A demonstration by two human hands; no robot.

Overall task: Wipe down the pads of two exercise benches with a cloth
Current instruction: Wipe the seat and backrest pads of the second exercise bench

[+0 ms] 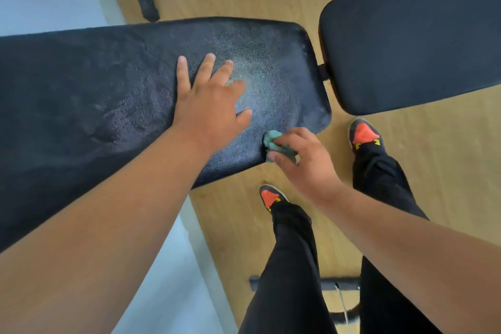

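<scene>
Bare forearms, no sleeves reaching wrist or elbow; left hand and right hand without rings, watch or gloves. Loose black full-length trousers down both legs, slightly creased at the ankles. Low dark grey trainers with bright orange-red toe panels and small yellow accents near the laces, pale sole edges showing

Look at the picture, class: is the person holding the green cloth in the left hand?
No, the right hand grips the green cloth at the pad's near edge, while the left hand rests flat on the pad.
</scene>
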